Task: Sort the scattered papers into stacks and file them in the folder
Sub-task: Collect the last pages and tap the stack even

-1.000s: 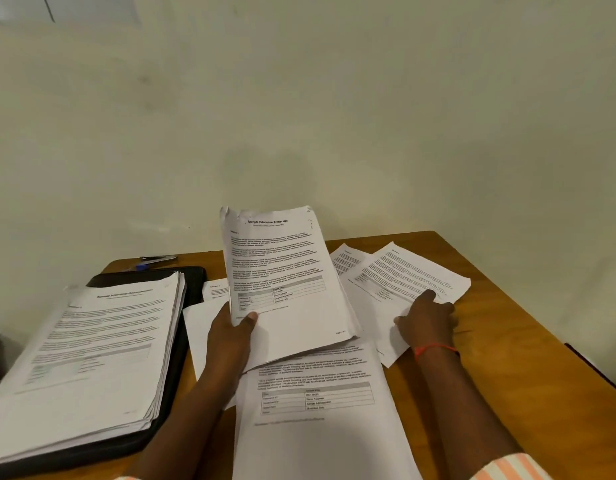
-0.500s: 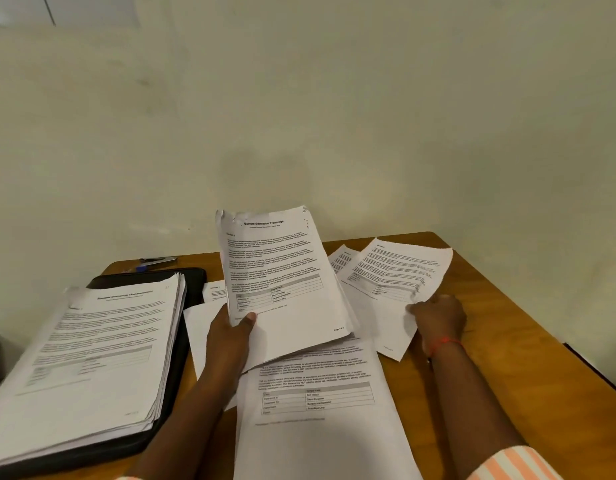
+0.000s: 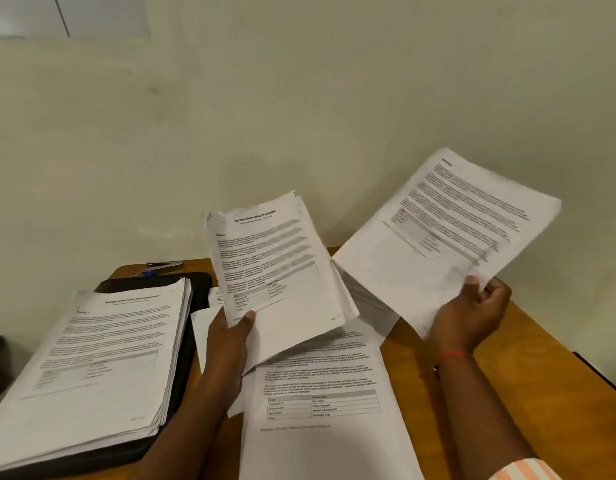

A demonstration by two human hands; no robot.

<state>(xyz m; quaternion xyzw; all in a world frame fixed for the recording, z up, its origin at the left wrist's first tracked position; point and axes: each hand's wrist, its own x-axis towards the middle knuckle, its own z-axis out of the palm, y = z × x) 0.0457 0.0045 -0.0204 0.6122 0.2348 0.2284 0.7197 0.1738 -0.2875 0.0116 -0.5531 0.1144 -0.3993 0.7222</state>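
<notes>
We grip a white printed transcript bundle [image 3: 275, 268] in the left hand [image 3: 230, 336], thumb on its face. The right hand [image 3: 473, 313] pinches a white printed sheet [image 3: 445, 237] at its near edge. The sheet sits just right of the bundle, its long axis slanting up and rightward (both are raised above the brown wooden table [image 3: 542, 393]). The black folder [image 3: 201, 284], bearing a thick paper stack [image 3: 102, 358], lies leftward, nearer the left hand.
</notes>
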